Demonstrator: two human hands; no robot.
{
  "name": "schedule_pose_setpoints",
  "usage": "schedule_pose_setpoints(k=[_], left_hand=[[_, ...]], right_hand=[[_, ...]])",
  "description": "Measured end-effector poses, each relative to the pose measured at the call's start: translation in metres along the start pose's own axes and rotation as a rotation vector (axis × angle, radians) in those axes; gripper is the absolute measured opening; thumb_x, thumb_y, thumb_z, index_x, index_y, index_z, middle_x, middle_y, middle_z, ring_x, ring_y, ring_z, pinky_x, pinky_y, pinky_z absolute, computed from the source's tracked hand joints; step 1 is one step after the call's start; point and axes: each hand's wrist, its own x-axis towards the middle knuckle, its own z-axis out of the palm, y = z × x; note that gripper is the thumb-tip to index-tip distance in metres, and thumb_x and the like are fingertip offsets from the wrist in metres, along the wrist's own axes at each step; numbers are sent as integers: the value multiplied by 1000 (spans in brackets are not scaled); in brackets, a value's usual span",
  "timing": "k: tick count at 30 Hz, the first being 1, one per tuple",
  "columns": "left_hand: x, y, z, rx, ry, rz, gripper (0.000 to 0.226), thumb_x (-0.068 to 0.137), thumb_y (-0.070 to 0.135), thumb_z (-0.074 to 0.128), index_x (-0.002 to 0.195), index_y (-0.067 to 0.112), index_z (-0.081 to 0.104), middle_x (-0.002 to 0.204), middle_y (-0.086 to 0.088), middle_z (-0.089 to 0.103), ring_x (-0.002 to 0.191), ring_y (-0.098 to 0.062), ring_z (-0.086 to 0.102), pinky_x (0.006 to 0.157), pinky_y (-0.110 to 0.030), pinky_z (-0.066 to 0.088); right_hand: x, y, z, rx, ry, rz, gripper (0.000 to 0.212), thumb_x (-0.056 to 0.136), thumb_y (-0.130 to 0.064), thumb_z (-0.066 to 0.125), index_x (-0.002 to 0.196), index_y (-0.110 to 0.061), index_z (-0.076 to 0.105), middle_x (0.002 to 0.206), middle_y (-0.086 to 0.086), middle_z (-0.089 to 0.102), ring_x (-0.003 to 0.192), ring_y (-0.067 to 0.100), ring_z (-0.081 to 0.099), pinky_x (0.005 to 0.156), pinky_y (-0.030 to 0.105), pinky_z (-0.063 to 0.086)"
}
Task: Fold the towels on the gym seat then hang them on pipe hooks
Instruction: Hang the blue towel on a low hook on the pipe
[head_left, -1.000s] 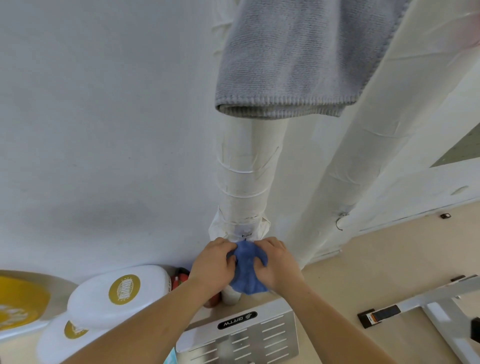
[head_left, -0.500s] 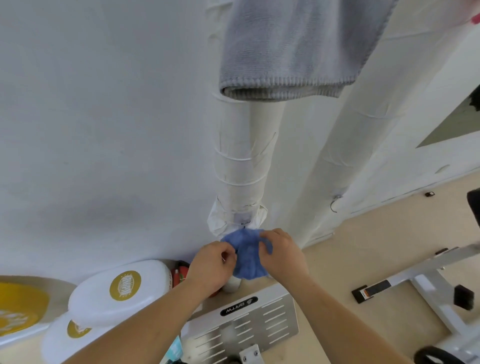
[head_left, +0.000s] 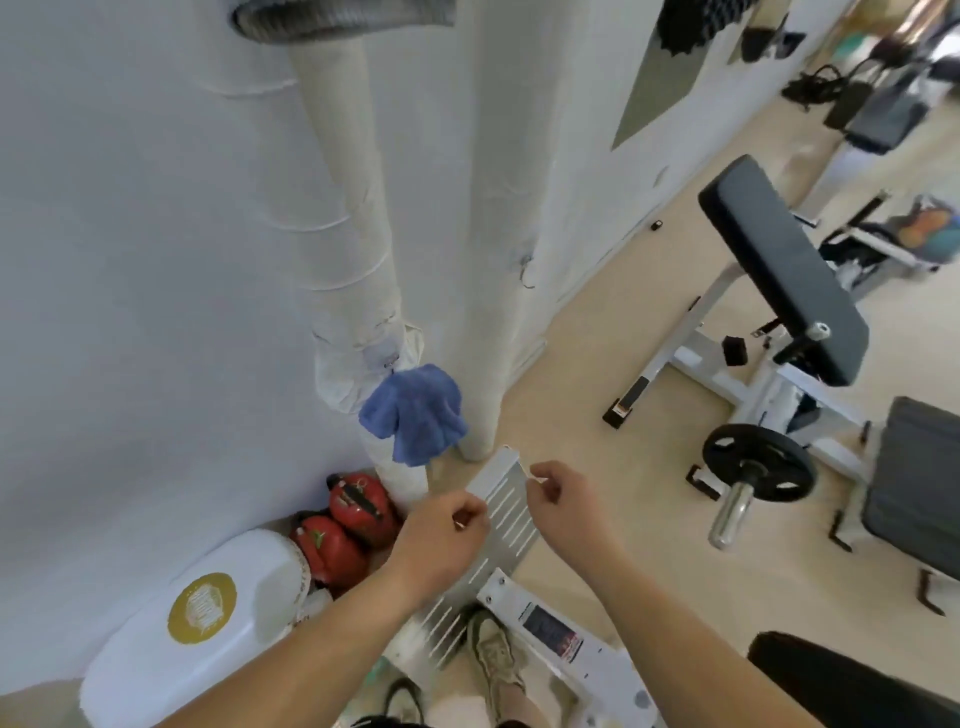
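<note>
White gym wall backs a wrapped pipe (head_left: 345, 208); the bunched blue towel (head_left: 415, 415) hangs low on it, and a grey towel (head_left: 332, 21) hangs higher. Left grip (head_left: 447, 525) and right grip (head_left: 561, 499) hover just below the blue one, fingers curled, empty.

We note small blue terry towel (head_left: 415, 415): plain mid blue, no pattern. Grey knit towel (head_left: 337, 21) above: ribbed grey. Tall wrapped pipe (head_left: 343, 208): off-white, close to painted wall (head_left: 130, 260). We see two rounded red objects (head_left: 358, 506) with black marks, and white oval pad (head_left: 156, 670) with round gold emblem (head_left: 202, 608). Padded gym seat (head_left: 779, 270): black, on white metal frame (head_left: 675, 358). Floor (head_left: 597, 364): beige.
</note>
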Motion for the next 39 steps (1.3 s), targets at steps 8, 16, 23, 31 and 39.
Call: schedule_pose_setpoints(k=[8,16,23,31,39], left_hand=[[-59,39,95,34,-295,99,9,95,17,67,98,25,71,84,13,69,82,-12,66,76,-18,51],[-136,68,254,186,-610,134,9,95,21,63,95,25,72,90,12,72,88,-8,67,81,-28,54],[-214,56,380,243,-874,88,10,93,27,65,99,30,71,96,9,71,93,-9,66,89,-32,57],[-249,43,451,190,-889,-272,28,95,23,68,111,23,44,102,2,63,96,-14,63,84,-27,55],[-263,47,491,150,-959,-426,28,88,17,76,114,19,65,109,-4,69,103,-23,66,85,-33,58]], right_hand=[[-116,111,-51,106,129,301,28,101,-31,52,121,-21,68,96,-2,72,81,15,68,77,32,57],[-246,251,-99,151,384,505,33,101,-30,50,132,-26,63,111,-9,70,95,5,65,82,22,51],[-357,377,-124,21,499,788,33,99,-21,52,131,-21,63,133,5,56,115,25,59,94,31,47],[-405,422,-110,269,255,805,47,100,-24,58,147,-23,49,147,-2,53,132,18,53,104,24,40],[-404,436,-119,397,291,794,26,102,-17,54,121,-34,56,115,-15,61,106,3,60,90,13,46]])
